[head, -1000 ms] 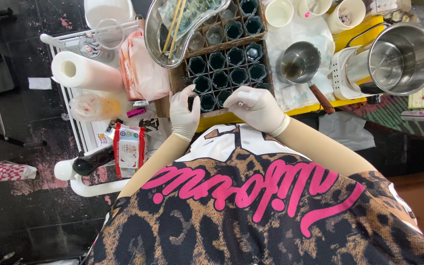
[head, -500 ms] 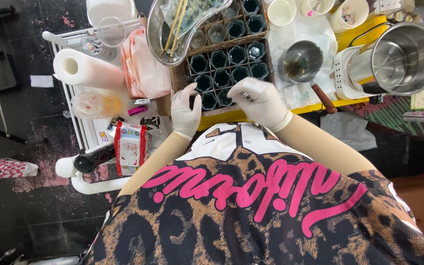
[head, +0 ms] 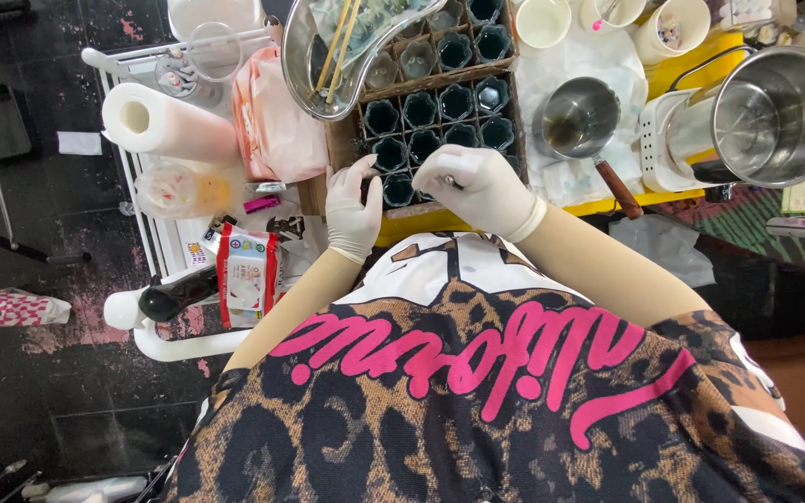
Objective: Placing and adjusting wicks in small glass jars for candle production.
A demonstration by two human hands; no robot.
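A wooden crate [head: 342, 140] holds rows of dark glass cups [head: 421, 110] on a yellow table. Both my hands wear white gloves and meet at the crate's near row. My left hand [head: 351, 210] pinches the rim of the nearest dark cup [head: 397, 189] between thumb and curled fingers. My right hand [head: 477, 186] is closed in a loose fist just right of that cup, with a small thin dark thing at its fingertips; what it is I cannot tell. My leopard-print shirt with pink lettering fills the lower part of the view.
A steel kidney-shaped tray [head: 314, 65] with sticks lies across the crate's far left. A small steel saucepan [head: 578, 116], a big steel pot [head: 775, 116] and white cups [head: 544, 20] stand to the right. A paper roll [head: 165, 124], a pink bag [head: 277, 126] and packets sit on a white rack at left.
Both hands stay at the crate's near row. My left hand's fingers have curled in closer to the cup; the right hand has barely shifted.
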